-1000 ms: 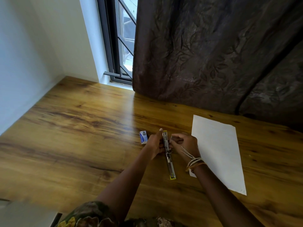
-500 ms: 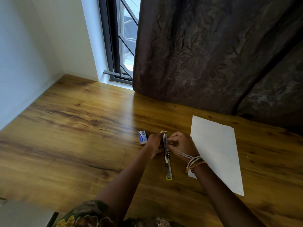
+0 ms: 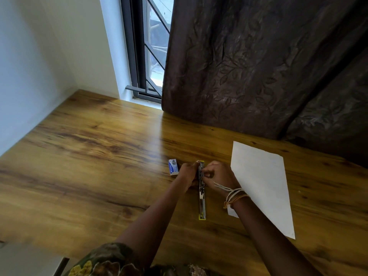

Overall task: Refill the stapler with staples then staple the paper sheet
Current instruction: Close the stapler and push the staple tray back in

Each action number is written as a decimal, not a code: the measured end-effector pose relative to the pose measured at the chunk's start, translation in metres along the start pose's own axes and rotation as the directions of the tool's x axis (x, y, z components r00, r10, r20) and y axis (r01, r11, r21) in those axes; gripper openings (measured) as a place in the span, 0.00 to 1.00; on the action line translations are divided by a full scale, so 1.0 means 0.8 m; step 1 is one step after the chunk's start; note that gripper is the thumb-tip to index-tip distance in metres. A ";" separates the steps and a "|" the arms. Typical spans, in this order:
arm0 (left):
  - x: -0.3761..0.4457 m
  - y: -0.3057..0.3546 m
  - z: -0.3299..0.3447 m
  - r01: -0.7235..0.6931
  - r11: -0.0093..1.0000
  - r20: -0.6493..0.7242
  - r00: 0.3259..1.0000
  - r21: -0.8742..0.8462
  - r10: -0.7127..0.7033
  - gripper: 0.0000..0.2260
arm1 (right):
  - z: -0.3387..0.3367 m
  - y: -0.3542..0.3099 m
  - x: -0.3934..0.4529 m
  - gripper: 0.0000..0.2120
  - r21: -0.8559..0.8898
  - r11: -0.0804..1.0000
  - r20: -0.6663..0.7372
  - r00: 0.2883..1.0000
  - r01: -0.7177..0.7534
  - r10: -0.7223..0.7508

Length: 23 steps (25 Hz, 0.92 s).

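staples too small to tell, stapler point(image 3: 202, 204) middle hidden (behind fingers)

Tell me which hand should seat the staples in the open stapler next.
Right, probably. The right hand is already pinching at the magazine of the opened-flat stapler, though any staples in its fingers are too small to see. The left hand grips the stapler's far end, steadying it on the table.

Glossy wooden table point(image 3: 99, 156), metal stapler point(image 3: 202, 204)

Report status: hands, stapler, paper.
Left hand grips the opened stapler on the table; right hand pinches at its staple channel. Paper sheet flat to the right, not stapled. Staple box left, nothing in the way.
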<state>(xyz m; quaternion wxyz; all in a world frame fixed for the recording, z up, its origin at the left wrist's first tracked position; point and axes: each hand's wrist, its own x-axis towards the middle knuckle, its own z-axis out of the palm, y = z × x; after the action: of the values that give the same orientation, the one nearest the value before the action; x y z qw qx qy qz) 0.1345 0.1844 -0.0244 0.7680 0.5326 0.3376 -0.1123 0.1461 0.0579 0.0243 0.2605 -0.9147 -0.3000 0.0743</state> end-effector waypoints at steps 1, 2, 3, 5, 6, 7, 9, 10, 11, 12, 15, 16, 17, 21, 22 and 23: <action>0.001 -0.001 -0.001 -0.003 1.000 0.002 1.000 0.006 0.003 0.17 | 0.000 0.000 0.000 0.07 0.005 1.000 -0.003 1.000 -0.005 0.005; 0.003 -0.002 -0.001 -0.007 1.000 0.006 1.000 0.007 0.007 0.17 | -0.001 0.000 0.000 0.06 0.011 1.000 -0.001 1.000 -0.010 0.010; 0.003 -0.002 -0.001 -0.010 1.000 0.007 1.000 0.006 0.010 0.16 | -0.002 -0.001 0.000 0.06 0.015 1.000 0.005 1.000 -0.015 0.015; 0.004 -0.002 -0.001 -0.013 1.000 -0.004 1.000 0.014 0.013 0.13 | -0.002 -0.003 0.000 0.03 0.012 1.000 0.020 1.000 -0.024 0.024; 0.004 -0.002 -0.001 -0.014 1.000 -0.013 1.000 0.028 0.014 0.13 | -0.002 -0.004 0.001 0.03 0.009 1.000 0.022 0.999 -0.030 0.030; 0.004 -0.003 -0.001 -0.016 0.999 -0.024 1.000 0.049 0.017 0.13 | -0.002 -0.005 0.001 0.03 0.003 0.999 0.021 0.999 -0.040 0.040; 0.006 -0.004 -0.001 -0.016 0.996 -0.042 0.999 0.083 0.020 0.13 | -0.001 -0.006 0.003 0.03 -0.020 0.998 0.021 0.998 -0.067 0.067; 0.006 -0.004 -0.001 -0.012 0.996 -0.044 0.999 0.088 0.016 0.12 | -0.001 -0.007 0.004 0.04 -0.031 0.996 0.023 0.996 -0.082 0.083; 0.006 -0.004 0.000 -0.005 0.996 -0.045 0.999 0.086 0.009 0.12 | -0.001 -0.007 0.005 0.04 -0.040 0.995 0.028 0.995 -0.093 0.094; 0.006 -0.003 0.000 0.001 0.997 -0.048 0.999 0.077 0.003 0.12 | 0.000 -0.007 0.006 0.04 -0.047 0.994 0.033 0.995 -0.095 0.096; 0.005 0.000 0.000 0.019 0.999 -0.055 0.998 0.041 -0.017 0.14 | -0.001 -0.009 0.007 0.05 -0.062 0.995 0.049 0.996 -0.078 0.081; 0.006 0.000 -0.001 0.019 0.999 -0.047 0.999 0.034 -0.018 0.15 | -0.001 -0.009 0.006 0.05 -0.051 0.996 0.054 0.995 -0.079 0.082; 0.005 0.000 -0.001 0.015 0.999 -0.039 0.999 0.031 -0.014 0.15 | -0.002 -0.009 0.006 0.06 -0.029 0.996 0.060 0.994 -0.088 0.089; 0.001 0.001 -0.001 0.016 1.000 -0.037 0.999 0.026 -0.015 0.10 | -0.005 -0.005 0.008 0.06 0.019 0.993 0.068 0.991 -0.121 0.119; 0.000 0.001 -0.001 0.018 1.000 -0.038 0.999 0.023 -0.018 0.10 | -0.004 -0.004 0.009 0.06 0.020 0.993 0.068 0.991 -0.119 0.117; 0.000 0.002 -0.002 0.022 1.000 -0.036 0.999 0.020 -0.021 0.10 | -0.004 -0.004 0.009 0.07 0.022 0.993 0.068 0.991 -0.116 0.114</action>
<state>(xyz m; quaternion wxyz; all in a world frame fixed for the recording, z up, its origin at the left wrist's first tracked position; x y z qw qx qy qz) 0.1344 0.1861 -0.0236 0.7550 0.5387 0.3560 -0.1146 0.1514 0.0632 0.0288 0.2575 -0.9240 -0.2542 0.1236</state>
